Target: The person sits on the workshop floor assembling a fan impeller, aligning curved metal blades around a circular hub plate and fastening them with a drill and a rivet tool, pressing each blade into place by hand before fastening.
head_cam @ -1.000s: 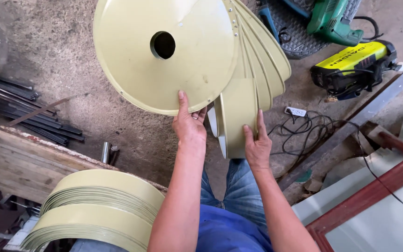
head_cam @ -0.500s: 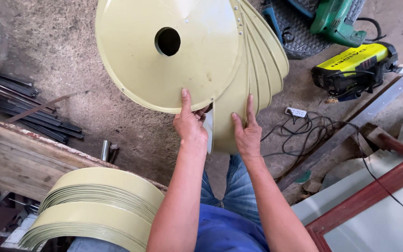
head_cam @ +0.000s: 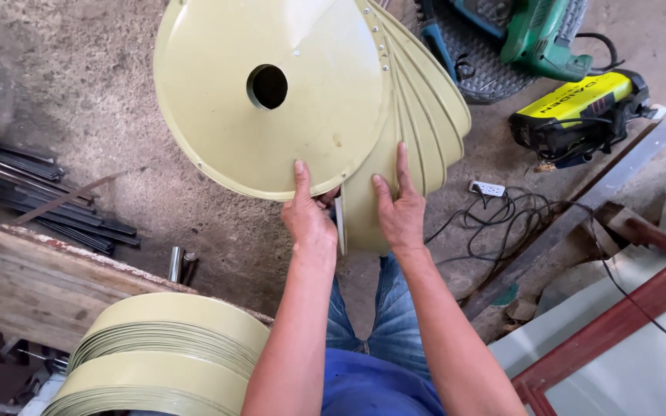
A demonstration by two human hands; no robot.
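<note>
Rough concrete floor (head_cam: pixel 79 100) fills the frame. At upper centre, a pale green metal disc (head_cam: pixel 271 92) with fanned blades (head_cam: pixel 425 115) is held up: left hand (head_cam: pixel 308 219) flat on its lower rim, right hand (head_cam: pixel 401 212) pressed open against one blade. Stacked green blades (head_cam: pixel 163 354) sit lower left.

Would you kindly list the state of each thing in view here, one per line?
Left hand: flat against the disc's lower rim.
Right hand: pressed on the outermost blade.
Disc with centre hole: held up, tilted.
Curved blades: fanned out, overlapping, fixed along the disc's edge.
Stacked blades: piled on the wooden plank.
Yellow machine: lying on the floor.
Black cables: tangled.
</note>
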